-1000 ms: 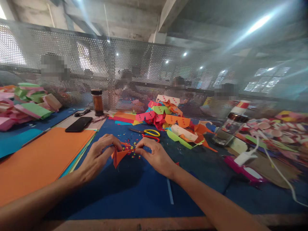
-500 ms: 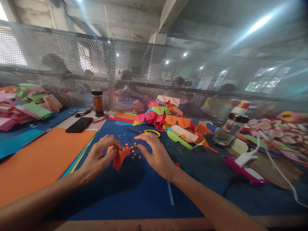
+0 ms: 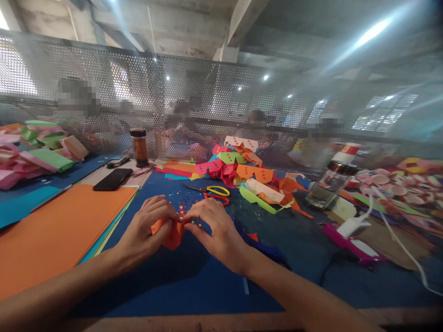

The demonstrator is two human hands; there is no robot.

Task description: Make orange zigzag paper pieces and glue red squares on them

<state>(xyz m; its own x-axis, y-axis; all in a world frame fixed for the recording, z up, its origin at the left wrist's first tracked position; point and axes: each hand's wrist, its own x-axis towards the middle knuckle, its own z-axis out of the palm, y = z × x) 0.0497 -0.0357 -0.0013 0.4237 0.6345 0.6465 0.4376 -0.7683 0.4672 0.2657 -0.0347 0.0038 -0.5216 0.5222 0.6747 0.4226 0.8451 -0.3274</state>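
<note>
Between my hands is a folded piece of orange paper (image 3: 174, 238), held just above the blue table top. My left hand (image 3: 145, 229) is closed on its left side, thumb in front and fingers behind. On its right edge, the thumb and index finger of my right hand (image 3: 220, 232) are pinched. Tiny coloured paper bits (image 3: 182, 201) lie scattered behind the paper, partly hidden by my fingers. Scissors with yellow and red handles (image 3: 219, 190) rest just beyond my right hand.
Orange sheets (image 3: 69, 221) are stacked at left, with a phone (image 3: 113, 179) and a dark jar (image 3: 140, 150) behind. Cut paper strips (image 3: 254, 173) are heaped at the back. At right stand a glass bottle (image 3: 323, 186) and a magenta power strip (image 3: 360, 251). A perforated screen (image 3: 200, 87) closes the back.
My right hand has moved left, closer to my left hand. The orange paper, stretched out sideways before, is now more bunched between them. The red scissor handle has come into view.
</note>
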